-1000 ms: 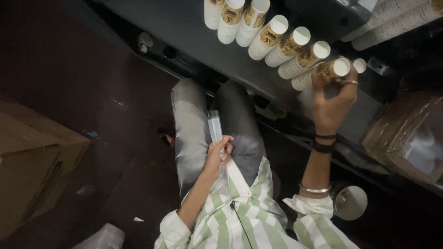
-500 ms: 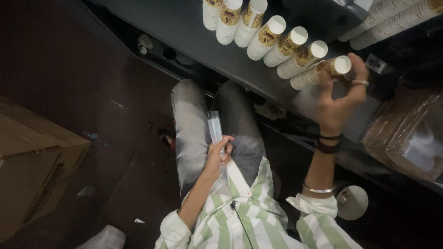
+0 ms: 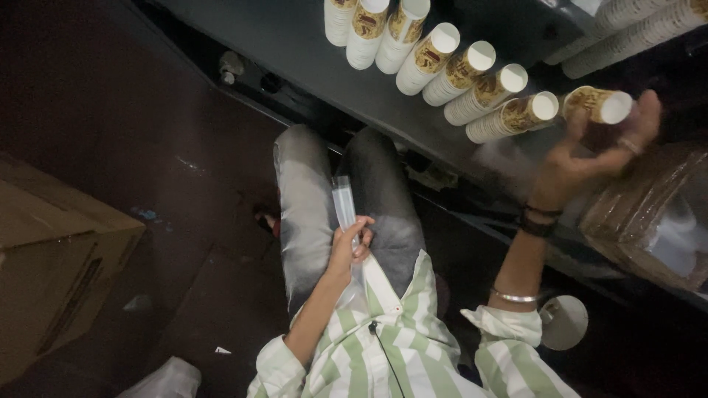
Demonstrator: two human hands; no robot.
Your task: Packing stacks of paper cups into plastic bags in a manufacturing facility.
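**Right hand on a cup stack at the shelf, left hand holding a clear sleeve**

Right hand (image 3: pixel 590 158) is raised to the dark shelf (image 3: pixel 295 44), fingers curled around the end stack of paper cups (image 3: pixel 597 105). That stack lies on its side, white base toward the camera, at the right end of the row of cup stacks (image 3: pixel 442 63). It sits just beside the neighbouring stack, with a small gap between them. Grasp looks loose: thumb under, fingers over the top, ring visible on one finger. Dark bands on the wrist, metal bangle further down the forearm.

Left hand (image 3: pixel 350 247) rests low over the lap, closed around the lower end of a clear plastic sleeve (image 3: pixel 344 203). The sleeve stands nearly upright between the knees, against grey trousers. Striped green and white shirt below it.

Row of stacks runs diagonally along the shelf's front edge, upper middle to upper right. More white cup stacks (image 3: pixel 627 33) lie at the top right corner, further back.

Cardboard box (image 3: pixel 51 273) on the dark floor, far left, well apart from both hands. A brown plastic-wrapped bundle (image 3: pixel 649 221) sits right of the raised wrist. Round pale disc (image 3: pixel 564 322) near the right elbow; can't tell what it is.
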